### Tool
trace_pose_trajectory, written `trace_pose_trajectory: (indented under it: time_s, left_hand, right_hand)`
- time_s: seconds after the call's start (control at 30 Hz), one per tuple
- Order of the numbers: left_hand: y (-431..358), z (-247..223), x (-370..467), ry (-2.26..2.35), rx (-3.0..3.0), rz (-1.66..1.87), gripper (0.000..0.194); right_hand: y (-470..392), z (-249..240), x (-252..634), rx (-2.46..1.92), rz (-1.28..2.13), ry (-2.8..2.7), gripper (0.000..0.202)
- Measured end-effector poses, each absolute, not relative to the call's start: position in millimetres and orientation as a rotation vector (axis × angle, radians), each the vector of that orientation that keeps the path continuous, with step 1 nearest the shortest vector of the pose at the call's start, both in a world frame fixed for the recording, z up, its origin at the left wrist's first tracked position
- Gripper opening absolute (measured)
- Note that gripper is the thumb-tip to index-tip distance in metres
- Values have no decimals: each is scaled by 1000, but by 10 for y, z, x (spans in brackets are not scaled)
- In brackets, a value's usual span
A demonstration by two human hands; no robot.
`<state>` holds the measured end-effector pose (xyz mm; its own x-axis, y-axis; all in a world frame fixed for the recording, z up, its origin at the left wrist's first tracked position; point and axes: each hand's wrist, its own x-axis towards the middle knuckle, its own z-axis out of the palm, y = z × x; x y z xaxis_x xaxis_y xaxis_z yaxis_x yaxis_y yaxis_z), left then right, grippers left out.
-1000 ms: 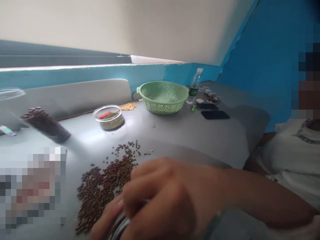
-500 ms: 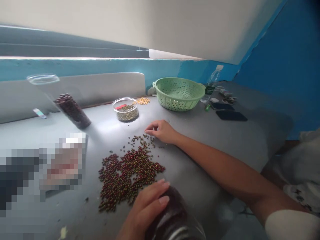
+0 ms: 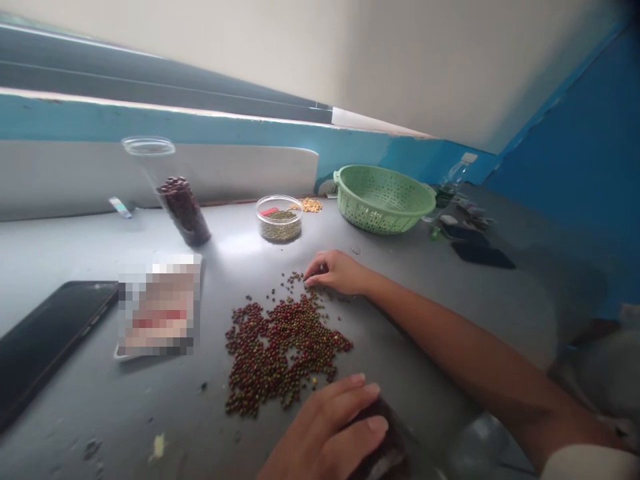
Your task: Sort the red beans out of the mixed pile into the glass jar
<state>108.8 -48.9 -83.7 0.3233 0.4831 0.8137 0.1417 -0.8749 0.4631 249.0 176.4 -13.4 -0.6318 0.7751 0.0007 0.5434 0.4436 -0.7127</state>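
A loose spread of small red and green beans (image 3: 280, 353) lies on the grey table. At its far edge, my right hand (image 3: 337, 272) rests low with thumb and forefinger brought together at a few stray beans; whatever is between the fingertips is too small to make out. My left hand (image 3: 335, 427) is curled over a dark-filled jar (image 3: 383, 440) at the bottom of the view, nearest the close side of the spread. Much of that jar is covered by the hand or cut off by the frame. A round clear tub (image 3: 280, 227) holds greenish beans and something red.
Behind stand a tall clear container (image 3: 185, 210) of dark beans, a yellow kernel pile (image 3: 313, 205), a green basket (image 3: 383, 210) and a water bottle (image 3: 450, 187). A phone (image 3: 50, 340) and a blurred-out packet (image 3: 160, 313) lie left; dark flat objects (image 3: 483, 255) lie right.
The view has turned left, so everything sits further right and more of the phone shows. My right fingertips are slightly lower by the stray beans. My left hand stays over the jar.
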Motion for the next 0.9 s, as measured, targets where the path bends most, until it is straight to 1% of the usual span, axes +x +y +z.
trace_pose_trajectory:
  time_s: [0.07,0.17,0.27,0.43,0.67,0.8,0.9]
  left_hand:
    - [-479,-818,1104,551,2286,1561,61]
    - [-474,-783,1102,556,2289,1535,60]
    - [-487,-748,1068,571,2287,1502,58]
    - [-498,-719,1007,575,2303,1453,63]
    - [-492,-742,1026,585,2318,1499,60]
    - [-499,-768,1038,592,2328,1469,56]
    - [-494,-792,1041,584,2348,1504,57]
  right_hand:
    - [1740,-121,2477,-1147,981,-2397,12]
    - [1706,-86,2462,-1145,924,-2453,9]
    - [1692,-31,2482,-1139,894,-2433,13]
    - [1669,70,2570,-1141,868,-2326,18]
    - [1586,113,2633,-1136,784,-2362,6]
    - [1737,66,2628,-1164,883,-2291,9]
    - [1893,14,2593,-1206,992,-2314,12]
